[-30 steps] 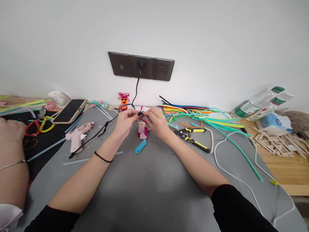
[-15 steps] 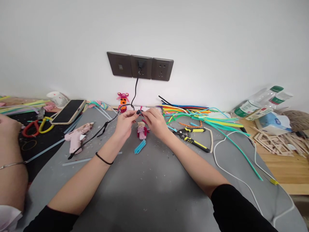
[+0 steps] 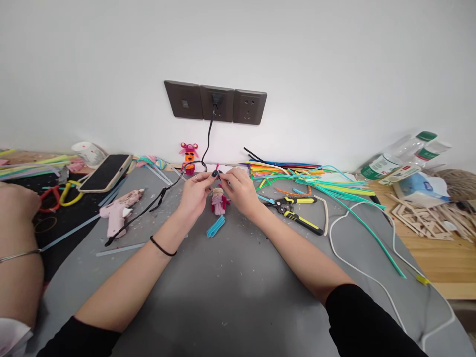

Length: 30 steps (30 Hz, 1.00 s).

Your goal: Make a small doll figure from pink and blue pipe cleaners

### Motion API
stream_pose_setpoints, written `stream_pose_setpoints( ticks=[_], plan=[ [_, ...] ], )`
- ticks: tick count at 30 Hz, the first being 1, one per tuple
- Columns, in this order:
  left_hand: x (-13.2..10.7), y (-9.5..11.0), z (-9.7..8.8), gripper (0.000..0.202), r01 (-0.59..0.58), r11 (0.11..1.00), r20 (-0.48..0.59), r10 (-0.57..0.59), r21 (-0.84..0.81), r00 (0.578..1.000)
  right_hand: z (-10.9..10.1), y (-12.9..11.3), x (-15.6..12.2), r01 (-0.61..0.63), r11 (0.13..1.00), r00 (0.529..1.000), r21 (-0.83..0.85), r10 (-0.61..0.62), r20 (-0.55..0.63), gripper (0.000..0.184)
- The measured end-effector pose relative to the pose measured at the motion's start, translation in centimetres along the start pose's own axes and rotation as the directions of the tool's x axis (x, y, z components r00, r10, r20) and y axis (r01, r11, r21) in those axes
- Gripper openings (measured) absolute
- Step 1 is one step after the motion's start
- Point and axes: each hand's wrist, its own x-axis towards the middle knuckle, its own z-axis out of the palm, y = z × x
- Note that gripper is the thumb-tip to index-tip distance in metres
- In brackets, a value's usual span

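Observation:
Above the grey mat (image 3: pixel 238 297), my left hand (image 3: pixel 197 192) and my right hand (image 3: pixel 238 187) meet fingertip to fingertip. Both pinch a short magenta pipe cleaner (image 3: pixel 217 166); only its upper end shows, the rest being hidden by the fingers. Just below the hands is a small pipe-cleaner figure (image 3: pixel 218 202) in beige, lilac and crimson. Closer to me lies a folded light-blue pipe-cleaner piece (image 3: pixel 215 226). A finished-looking orange and magenta figure (image 3: pixel 189 157) stands by the wall, behind my left hand.
Yellow-black wire strippers (image 3: pixel 303 215) and a pile of coloured pipe cleaners (image 3: pixel 290 171) lie right. Left are a pink glue gun (image 3: pixel 118 215), its black cord (image 3: pixel 159 196), a phone (image 3: pixel 106 172) and scissors (image 3: pixel 69 193). Another person's arm (image 3: pixel 18 238) reaches in at far left.
My left hand and wrist have shifted slightly right, while both hands keep their pinch. The other person's arm at the left edge has moved a little to the right.

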Motion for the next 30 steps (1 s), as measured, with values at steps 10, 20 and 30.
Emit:
stream_pose_setpoints(
  ticks=[10,20,30],
  plan=[
    [0.7,1.9,-1.0,0.048,-0.125,0.939,0.194,0.064,0.321,0.979,-0.6,0.5,0.6,-0.029,1.000,1.000,0.006,0.029,-0.004,0.017],
    [1.9,3.3,-2.3,0.041,-0.338,0.773,0.387,0.130,0.537,0.913,-1.2,0.8,0.9,0.081,0.996,0.994,-0.031,-0.078,0.073,0.022],
    [2.0,2.7,-2.2,0.039,-0.394,0.760,0.362,0.223,0.517,0.905,-0.9,0.6,0.8,0.018,0.999,0.999,0.038,-0.019,0.047,0.023]
  ],
)
